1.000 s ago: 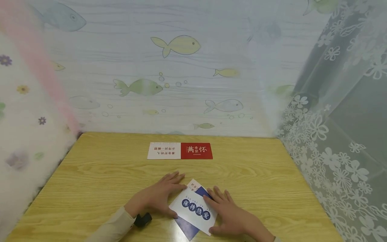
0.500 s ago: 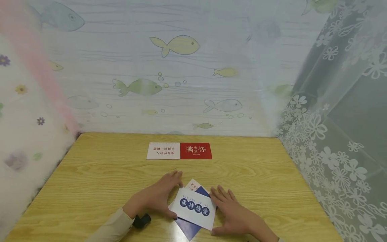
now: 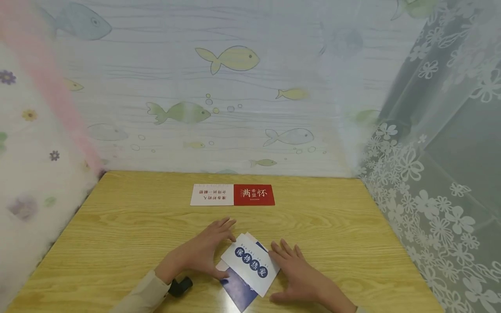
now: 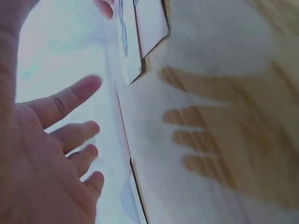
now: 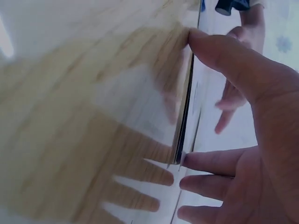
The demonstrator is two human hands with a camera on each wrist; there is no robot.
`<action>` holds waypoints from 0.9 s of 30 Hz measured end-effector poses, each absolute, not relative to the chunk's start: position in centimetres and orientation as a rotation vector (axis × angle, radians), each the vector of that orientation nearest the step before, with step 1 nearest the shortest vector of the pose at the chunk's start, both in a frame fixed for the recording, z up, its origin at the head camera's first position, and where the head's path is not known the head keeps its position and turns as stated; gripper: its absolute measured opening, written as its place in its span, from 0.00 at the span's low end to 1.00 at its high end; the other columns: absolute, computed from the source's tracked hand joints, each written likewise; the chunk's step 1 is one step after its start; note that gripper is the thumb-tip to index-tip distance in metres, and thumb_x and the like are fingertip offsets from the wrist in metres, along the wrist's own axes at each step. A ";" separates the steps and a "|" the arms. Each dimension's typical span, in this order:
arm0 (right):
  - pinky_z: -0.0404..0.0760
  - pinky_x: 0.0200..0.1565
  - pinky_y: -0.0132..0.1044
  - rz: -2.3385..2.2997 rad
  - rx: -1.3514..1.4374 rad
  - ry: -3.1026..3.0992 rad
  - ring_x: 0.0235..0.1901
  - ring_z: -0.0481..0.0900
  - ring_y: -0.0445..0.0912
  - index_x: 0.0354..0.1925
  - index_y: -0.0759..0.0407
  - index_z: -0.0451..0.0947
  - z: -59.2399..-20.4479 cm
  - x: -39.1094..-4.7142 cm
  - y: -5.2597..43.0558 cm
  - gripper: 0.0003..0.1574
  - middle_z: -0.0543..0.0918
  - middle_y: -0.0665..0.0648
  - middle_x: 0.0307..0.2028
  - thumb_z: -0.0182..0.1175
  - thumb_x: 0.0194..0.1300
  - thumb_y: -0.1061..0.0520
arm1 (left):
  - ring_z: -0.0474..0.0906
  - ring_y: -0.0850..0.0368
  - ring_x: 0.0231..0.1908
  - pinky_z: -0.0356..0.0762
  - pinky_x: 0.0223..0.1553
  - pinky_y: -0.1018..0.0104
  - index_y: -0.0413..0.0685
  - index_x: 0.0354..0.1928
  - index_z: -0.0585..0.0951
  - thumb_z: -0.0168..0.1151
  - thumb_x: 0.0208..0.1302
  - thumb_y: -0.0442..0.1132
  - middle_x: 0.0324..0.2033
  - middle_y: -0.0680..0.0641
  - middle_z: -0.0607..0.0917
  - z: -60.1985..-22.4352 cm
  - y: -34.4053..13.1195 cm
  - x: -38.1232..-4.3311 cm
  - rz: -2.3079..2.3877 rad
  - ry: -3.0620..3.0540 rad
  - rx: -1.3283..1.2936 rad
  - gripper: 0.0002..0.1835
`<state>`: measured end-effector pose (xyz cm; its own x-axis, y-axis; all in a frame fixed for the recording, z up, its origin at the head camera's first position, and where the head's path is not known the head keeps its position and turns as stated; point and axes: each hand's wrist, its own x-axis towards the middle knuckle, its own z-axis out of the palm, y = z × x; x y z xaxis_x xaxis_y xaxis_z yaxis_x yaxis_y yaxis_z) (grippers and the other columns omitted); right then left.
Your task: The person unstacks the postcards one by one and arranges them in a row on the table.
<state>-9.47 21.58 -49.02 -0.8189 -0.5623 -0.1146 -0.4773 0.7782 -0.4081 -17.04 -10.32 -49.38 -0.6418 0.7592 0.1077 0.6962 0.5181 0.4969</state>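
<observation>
A white card (image 3: 252, 263) with several blue circles bearing characters lies askew over a dark blue card (image 3: 240, 290) in the head view. A pale corner of the lower card (image 3: 252, 237) peeks out beyond its far edge. My left hand (image 3: 201, 252) is on the left, fingers spread, thumb tip at the blue card's left corner; in the left wrist view its fingers (image 4: 81, 135) stand apart from the cards. My right hand (image 3: 300, 274) lies along the right side, fingers extended, index fingertip at the white card's edge. The right wrist view shows that hand (image 5: 266, 116) beside the stack edge (image 5: 189, 107).
Farther back on the wooden table (image 3: 137, 230) lies a card pair, one half white (image 3: 212, 194), one half red (image 3: 254, 195). A black device (image 3: 181, 287) is at my left wrist. Fish-printed cloth (image 3: 231, 108) hangs behind, lace curtain (image 3: 426, 204) on the right.
The white card first turned more level, then tilted back clockwise and shifted up and left. It now covers more of the pale corner, and more of the blue card shows below.
</observation>
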 end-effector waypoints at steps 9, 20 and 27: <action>0.49 0.73 0.71 -0.474 -0.788 2.780 0.77 0.49 0.67 0.75 0.65 0.63 -49.1 -9.1 20.8 0.67 0.59 0.65 0.77 0.71 0.51 0.26 | 0.40 0.38 0.80 0.41 0.79 0.41 0.56 0.77 0.65 0.79 0.42 0.65 0.80 0.39 0.51 -50.2 -10.3 -18.2 0.682 2.620 1.119 0.59; 0.50 0.73 0.71 -0.366 -0.769 2.841 0.77 0.52 0.68 0.73 0.69 0.64 -49.3 -9.2 19.5 0.68 0.61 0.67 0.76 0.72 0.49 0.28 | 0.40 0.40 0.80 0.39 0.79 0.42 0.57 0.67 0.77 0.80 0.41 0.65 0.80 0.40 0.53 -50.3 -10.3 -18.6 0.702 2.616 1.105 0.48; 0.49 0.73 0.71 -0.354 -0.802 2.819 0.77 0.51 0.67 0.72 0.65 0.67 -49.2 -9.5 20.4 0.62 0.62 0.66 0.76 0.72 0.50 0.33 | 0.40 0.39 0.80 0.40 0.79 0.42 0.55 0.59 0.79 0.81 0.38 0.66 0.79 0.38 0.56 -50.1 -10.8 -17.7 0.635 2.651 1.138 0.44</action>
<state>-9.50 20.43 -49.21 -0.8357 -0.5369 -0.1156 -0.4917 0.8252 -0.2780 -17.71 -10.78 -50.11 -0.6884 0.7253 -0.0033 0.6452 0.6145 0.4540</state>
